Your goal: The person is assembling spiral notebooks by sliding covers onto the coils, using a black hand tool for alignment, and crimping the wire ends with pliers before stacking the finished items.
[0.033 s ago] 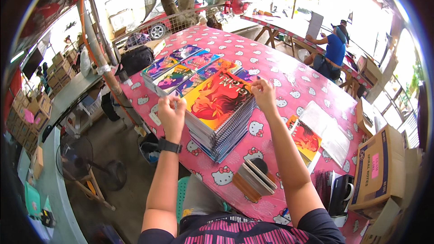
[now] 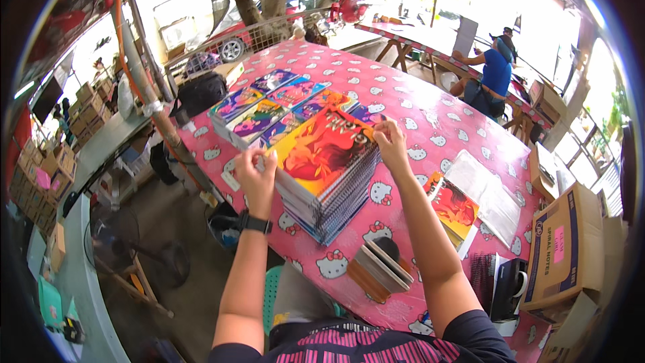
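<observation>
A tall stack of spiral notebooks [image 2: 329, 202] stands in front of me, its wire bindings facing right. The top spiral notebook [image 2: 319, 154] has an orange and yellow cover with a red drawn figure. My left hand [image 2: 255, 171], with a dark watch on the wrist, is closed, thumb and fingers pinched at that notebook's left edge. At its far right corner, my right hand [image 2: 392, 144] also pinches with closed fingers. Whether a thin clear film lies between the fingers cannot be made out. Behind the stack lie several rows of colourful notebooks [image 2: 259, 117].
A pink patterned cloth covers the table [image 2: 430, 114]. At right are another orange notebook [image 2: 451, 208], clear plastic sleeves [image 2: 494, 202] and a cardboard box [image 2: 564, 249]. Near me stands a small wooden holder [image 2: 379, 272]. A person in blue [image 2: 497, 70] sits at a farther table.
Both hands stay at the top notebook's edges. My right fingers have dipped slightly toward its corner, and my left fingers have opened out a little. The cover lettering looks more smeared.
</observation>
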`<move>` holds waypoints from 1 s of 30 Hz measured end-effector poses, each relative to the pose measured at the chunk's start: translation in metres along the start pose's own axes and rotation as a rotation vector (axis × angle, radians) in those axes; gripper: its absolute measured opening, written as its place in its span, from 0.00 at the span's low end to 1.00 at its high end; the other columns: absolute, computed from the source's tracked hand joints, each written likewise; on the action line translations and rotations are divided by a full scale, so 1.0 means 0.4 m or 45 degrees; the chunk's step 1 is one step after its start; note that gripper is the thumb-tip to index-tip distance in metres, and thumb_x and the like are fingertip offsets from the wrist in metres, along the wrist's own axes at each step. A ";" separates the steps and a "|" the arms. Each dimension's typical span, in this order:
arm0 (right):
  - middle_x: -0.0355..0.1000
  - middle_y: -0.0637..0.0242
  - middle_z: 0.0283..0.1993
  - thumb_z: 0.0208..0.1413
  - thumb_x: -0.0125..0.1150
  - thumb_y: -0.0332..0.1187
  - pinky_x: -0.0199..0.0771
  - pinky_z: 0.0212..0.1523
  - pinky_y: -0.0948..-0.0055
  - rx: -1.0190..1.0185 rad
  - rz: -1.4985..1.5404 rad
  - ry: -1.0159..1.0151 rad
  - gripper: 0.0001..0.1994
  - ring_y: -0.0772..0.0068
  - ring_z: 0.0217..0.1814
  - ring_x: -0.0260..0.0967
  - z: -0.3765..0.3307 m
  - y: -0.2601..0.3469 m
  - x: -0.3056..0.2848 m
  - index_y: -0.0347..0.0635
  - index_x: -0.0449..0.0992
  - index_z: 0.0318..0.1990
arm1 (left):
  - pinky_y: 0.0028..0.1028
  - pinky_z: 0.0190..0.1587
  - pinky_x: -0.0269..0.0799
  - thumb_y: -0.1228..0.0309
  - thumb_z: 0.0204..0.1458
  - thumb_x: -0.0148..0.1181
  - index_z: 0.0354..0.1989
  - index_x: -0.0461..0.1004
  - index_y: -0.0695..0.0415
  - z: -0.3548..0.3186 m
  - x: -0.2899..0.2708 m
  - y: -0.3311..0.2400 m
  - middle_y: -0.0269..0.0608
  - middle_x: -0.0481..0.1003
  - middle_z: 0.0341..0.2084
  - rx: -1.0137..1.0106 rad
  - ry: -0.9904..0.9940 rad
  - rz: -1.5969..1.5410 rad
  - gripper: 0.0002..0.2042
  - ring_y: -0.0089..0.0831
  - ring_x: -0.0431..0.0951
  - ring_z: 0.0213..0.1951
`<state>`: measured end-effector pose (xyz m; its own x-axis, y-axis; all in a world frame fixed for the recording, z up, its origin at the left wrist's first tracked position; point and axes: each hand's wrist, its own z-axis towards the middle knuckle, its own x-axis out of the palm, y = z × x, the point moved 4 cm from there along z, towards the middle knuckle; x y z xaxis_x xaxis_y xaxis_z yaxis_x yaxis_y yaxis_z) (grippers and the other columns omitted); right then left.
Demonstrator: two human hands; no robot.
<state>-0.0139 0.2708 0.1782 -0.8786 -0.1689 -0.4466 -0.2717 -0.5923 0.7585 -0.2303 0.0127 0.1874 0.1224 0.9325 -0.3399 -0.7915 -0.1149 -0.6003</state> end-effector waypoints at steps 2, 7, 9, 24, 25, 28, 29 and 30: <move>0.75 0.69 0.40 0.54 0.53 0.33 0.61 0.54 0.70 0.039 0.640 -0.090 0.11 0.74 0.53 0.64 -0.005 0.024 0.034 0.40 0.73 0.42 | 0.27 0.47 0.66 0.65 0.54 0.58 0.45 0.72 0.63 0.014 0.007 0.038 0.40 0.71 0.43 -0.203 -0.179 -0.387 0.16 0.28 0.69 0.45; 0.75 0.60 0.44 0.61 0.48 0.31 0.67 0.51 0.76 0.068 0.917 -0.091 0.11 0.73 0.48 0.71 -0.037 0.078 0.083 0.33 0.72 0.44 | 0.26 0.49 0.67 0.58 0.63 0.44 0.44 0.74 0.70 0.007 0.077 0.024 0.44 0.76 0.41 -0.562 0.115 -1.178 0.22 0.30 0.74 0.44; 0.74 0.58 0.43 0.63 0.46 0.30 0.69 0.48 0.78 0.007 0.938 -0.135 0.12 0.72 0.47 0.73 -0.027 0.061 0.083 0.31 0.72 0.45 | 0.25 0.47 0.68 0.59 0.63 0.43 0.40 0.75 0.71 0.002 0.098 0.037 0.46 0.78 0.35 -0.579 -0.028 -1.177 0.23 0.29 0.76 0.40; 0.72 0.60 0.39 0.42 0.71 0.41 0.69 0.42 0.63 1.193 -0.695 -0.498 0.25 0.63 0.42 0.69 -0.577 -0.509 -0.534 0.38 0.73 0.47 | 0.30 0.53 0.62 0.70 0.55 0.48 0.53 0.65 0.62 -0.099 -0.171 -0.094 0.43 0.69 0.52 -0.293 -0.493 -1.197 0.17 0.30 0.69 0.51; 0.74 0.65 0.31 0.43 0.72 0.40 0.70 0.34 0.67 1.344 -0.040 -0.307 0.19 0.69 0.32 0.71 -0.605 -0.557 -0.549 0.39 0.77 0.41 | 0.30 0.53 0.63 0.71 0.54 0.48 0.52 0.66 0.62 -0.120 -0.158 -0.140 0.44 0.68 0.51 -0.153 -0.390 -1.254 0.17 0.31 0.68 0.51; 0.74 0.67 0.25 0.46 0.68 0.31 0.66 0.26 0.77 0.963 -0.188 -0.503 0.09 0.81 0.24 0.66 -0.702 -0.659 -0.689 0.35 0.78 0.33 | 0.31 0.51 0.66 0.74 0.50 0.48 0.49 0.66 0.62 -0.196 -0.068 -0.297 0.51 0.67 0.50 0.204 -0.070 -1.404 0.16 0.37 0.68 0.51; 0.74 0.68 0.27 0.48 0.66 0.29 0.66 0.28 0.78 0.850 -0.532 -0.494 0.09 0.82 0.26 0.67 -0.665 -0.566 -0.621 0.33 0.76 0.34 | 0.32 0.51 0.66 0.74 0.50 0.50 0.48 0.66 0.63 -0.225 -0.069 -0.313 0.51 0.67 0.49 0.299 0.001 -1.248 0.16 0.36 0.68 0.50; 0.74 0.66 0.26 0.48 0.65 0.29 0.66 0.28 0.77 0.721 -0.381 -0.592 0.09 0.81 0.26 0.68 -0.647 -0.474 -0.601 0.32 0.76 0.33 | 0.31 0.50 0.66 0.74 0.49 0.53 0.48 0.67 0.63 -0.256 -0.051 -0.341 0.50 0.67 0.49 0.260 0.166 -1.249 0.16 0.35 0.68 0.50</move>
<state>0.3506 0.2198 0.0190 -0.7768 0.3545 -0.5206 -0.5712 -0.0484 0.8194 -0.0634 -0.0259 0.2022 0.8290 0.5377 0.1536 -0.3921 0.7547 -0.5260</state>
